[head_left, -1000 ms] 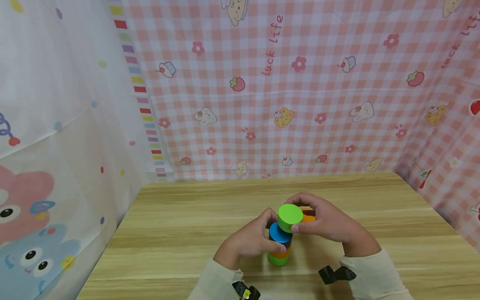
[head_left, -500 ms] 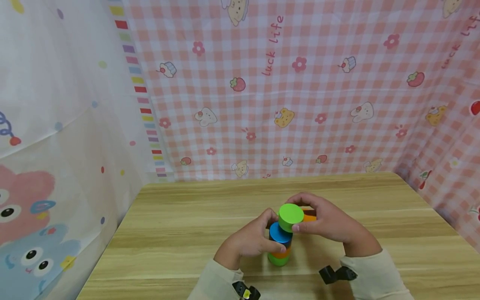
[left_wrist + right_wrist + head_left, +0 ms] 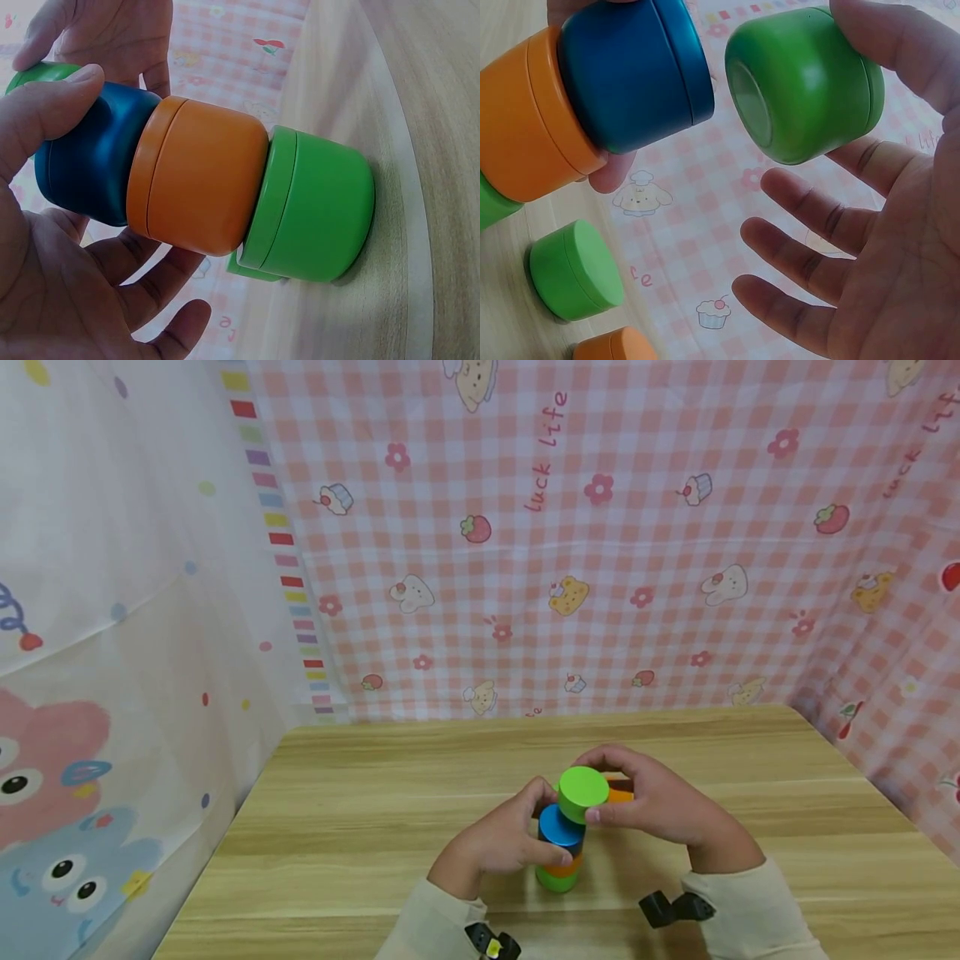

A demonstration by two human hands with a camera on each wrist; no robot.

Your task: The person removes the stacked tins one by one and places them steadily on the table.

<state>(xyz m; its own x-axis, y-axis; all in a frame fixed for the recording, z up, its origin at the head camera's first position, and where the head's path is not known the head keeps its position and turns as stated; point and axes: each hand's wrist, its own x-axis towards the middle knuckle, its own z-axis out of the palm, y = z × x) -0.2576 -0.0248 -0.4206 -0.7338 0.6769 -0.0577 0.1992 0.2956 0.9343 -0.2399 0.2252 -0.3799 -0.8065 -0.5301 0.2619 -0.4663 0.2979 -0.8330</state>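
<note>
A stack of small round lidded tins stands on the table, with a green tin at the bottom, an orange tin in the middle and a blue tin on top. My left hand grips the stack around the blue tin, thumb on the near side and fingers behind. Between thumb and index finger, my right hand pinches another green tin. It is tilted above and slightly right of the blue tin, and a gap shows between the two in the right wrist view. The other right fingers are spread loosely.
Behind the stack, another green tin and another orange tin sit on the wooden table. Pink checked cloth hangs behind the table, and a white patterned cloth hangs at the left.
The green tin in my right hand has shifted very slightly to the right. My left hand and the stack look still.
</note>
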